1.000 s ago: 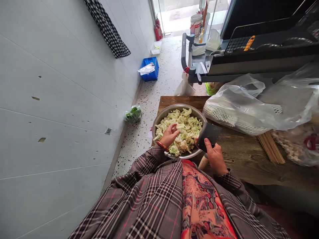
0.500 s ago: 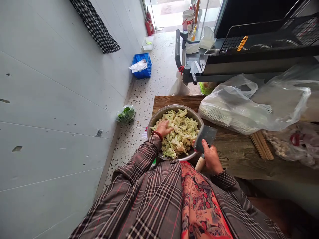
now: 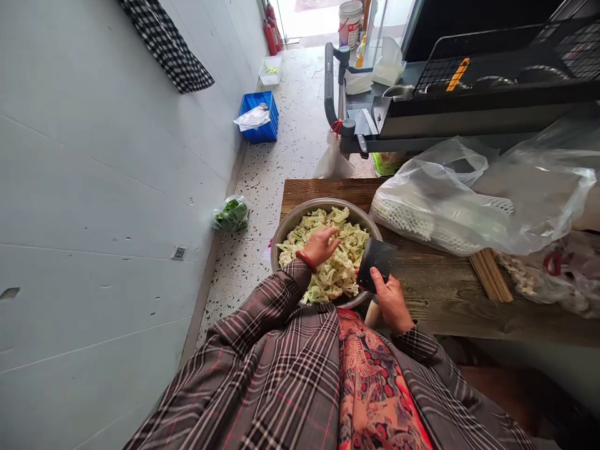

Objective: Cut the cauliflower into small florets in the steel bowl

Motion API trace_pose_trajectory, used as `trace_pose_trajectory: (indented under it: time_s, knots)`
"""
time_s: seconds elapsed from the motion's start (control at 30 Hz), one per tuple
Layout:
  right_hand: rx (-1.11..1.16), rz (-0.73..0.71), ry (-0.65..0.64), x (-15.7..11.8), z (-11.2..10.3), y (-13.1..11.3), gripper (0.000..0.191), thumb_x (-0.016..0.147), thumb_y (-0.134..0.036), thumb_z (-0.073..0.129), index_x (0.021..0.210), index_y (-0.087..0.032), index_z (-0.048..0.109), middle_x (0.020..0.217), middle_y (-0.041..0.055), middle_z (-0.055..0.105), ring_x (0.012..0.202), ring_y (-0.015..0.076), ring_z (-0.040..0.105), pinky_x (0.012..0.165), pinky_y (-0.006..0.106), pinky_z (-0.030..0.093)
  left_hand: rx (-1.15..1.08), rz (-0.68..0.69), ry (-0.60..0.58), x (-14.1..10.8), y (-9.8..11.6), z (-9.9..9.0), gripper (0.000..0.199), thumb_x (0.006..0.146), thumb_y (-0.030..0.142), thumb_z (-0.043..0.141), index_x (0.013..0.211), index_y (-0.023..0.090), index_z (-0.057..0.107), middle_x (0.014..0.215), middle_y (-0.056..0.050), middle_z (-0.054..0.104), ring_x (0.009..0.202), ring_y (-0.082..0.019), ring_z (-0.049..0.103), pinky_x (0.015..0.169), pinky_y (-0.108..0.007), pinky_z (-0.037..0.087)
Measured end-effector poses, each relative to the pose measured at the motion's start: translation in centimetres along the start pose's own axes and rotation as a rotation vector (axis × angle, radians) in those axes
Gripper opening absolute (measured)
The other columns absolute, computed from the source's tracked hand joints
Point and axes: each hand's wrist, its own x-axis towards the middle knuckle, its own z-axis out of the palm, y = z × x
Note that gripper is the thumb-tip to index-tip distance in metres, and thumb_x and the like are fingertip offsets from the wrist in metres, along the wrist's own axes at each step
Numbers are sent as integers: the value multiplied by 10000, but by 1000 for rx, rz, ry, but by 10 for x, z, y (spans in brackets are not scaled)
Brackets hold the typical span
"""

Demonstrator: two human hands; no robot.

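Note:
A round metal basin [image 3: 291,220] stands on the wooden table in front of me, heaped with cut cauliflower [image 3: 341,275]. Over the middle of the heap is my left hand [image 3: 320,246], fingers apart and stretched to the right; whether they touch the florets I cannot tell. My right hand [image 3: 392,302] grips a cleaver [image 3: 379,259] at the basin's right rim. Its dark broad blade is raised beside the cauliflower, and the pale wooden handle [image 3: 372,314] points down toward my body.
Right of the basin, clear plastic bags [image 3: 435,200] lie on the wooden table [image 3: 435,287] near a bundle of sticks [image 3: 490,275]. A cart [image 3: 464,119] stands behind. Bagged greens [image 3: 232,214] and a blue crate [image 3: 262,128] are on the floor by the left wall.
My left hand has moved right across the cauliflower, from the left part of the heap to its middle. The cleaver's blade has turned slightly and looks darker. The whole view has shifted a little.

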Motion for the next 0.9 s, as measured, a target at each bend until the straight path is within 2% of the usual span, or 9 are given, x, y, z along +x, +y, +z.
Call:
trace_pose_trajectory:
  time_s: [0.17, 0.27, 0.37, 0.43, 0.5, 0.57, 0.7, 0.8, 0.9]
  knots:
    - [-18, 16, 31, 3, -4, 1, 566, 794, -643, 566, 1072, -165, 688, 972, 118, 741, 792, 252, 706, 667, 372, 596, 20, -63, -75, 57, -17, 10, 393, 708, 211, 681, 1101, 209, 669, 1196, -136, 601, 1175, -303, 520, 1066, -451, 342]
    - [-56, 5, 46, 5, -5, -2, 567, 792, -653, 559, 1036, -162, 700, 961, 121, 742, 787, 251, 704, 667, 366, 591, -42, -176, -91, 73, -25, 26, 376, 614, 222, 755, 986, 197, 699, 1252, -143, 574, 1262, -344, 455, 1115, -507, 252]
    - [-66, 2, 52, 8, -5, -5, 573, 786, -663, 557, 994, -152, 709, 941, 116, 744, 759, 237, 700, 665, 358, 585, -134, -241, -76, 78, -30, 33, 217, 630, 270, 750, 819, 175, 703, 1176, -139, 618, 1228, -325, 492, 1102, -492, 292]
    - [-59, 5, 56, 10, -6, -5, 580, 779, -668, 560, 969, -142, 714, 917, 115, 745, 734, 230, 695, 656, 353, 580, -287, -273, -12, 74, -31, 29, 176, 691, 332, 708, 746, 166, 685, 1019, -119, 664, 1110, -278, 567, 1045, -453, 380]
    - [-50, -1, 58, 12, -6, -4, 578, 778, -662, 565, 962, -134, 713, 912, 118, 744, 724, 224, 691, 649, 346, 575, -552, -361, 106, 65, -30, 17, 264, 733, 420, 670, 707, 158, 646, 836, -80, 661, 928, -221, 619, 948, -420, 466]
    - [-39, -2, 49, 14, -6, -3, 582, 781, -656, 566, 978, -127, 707, 922, 121, 742, 727, 219, 687, 649, 341, 571, -841, -461, 192, 51, -26, 1, 352, 731, 501, 660, 728, 152, 608, 762, -46, 640, 792, -172, 621, 852, -392, 518]
    - [-50, -2, 8, 14, -4, 0, 600, 767, -672, 573, 960, -120, 705, 886, 110, 744, 728, 215, 681, 656, 341, 567, -1229, -569, 172, 17, -5, -26, 443, 746, 552, 623, 950, 159, 607, 915, -70, 677, 848, -186, 650, 814, -399, 545]
    - [-76, -42, -6, 10, -2, -6, 584, 737, -680, 603, 909, -133, 716, 809, 85, 742, 730, 227, 678, 669, 355, 569, -1295, -622, 158, -8, 15, -35, 399, 824, 509, 515, 999, 163, 608, 995, -94, 685, 957, -218, 649, 848, -446, 542]
    - [-77, -98, -30, 5, -1, -21, 545, 725, -664, 630, 884, -152, 732, 754, 72, 737, 758, 244, 681, 700, 370, 575, -1402, -657, 129, -28, 31, -36, 278, 844, 377, 467, 963, 176, 618, 1000, -75, 690, 935, -205, 651, 866, -474, 534]
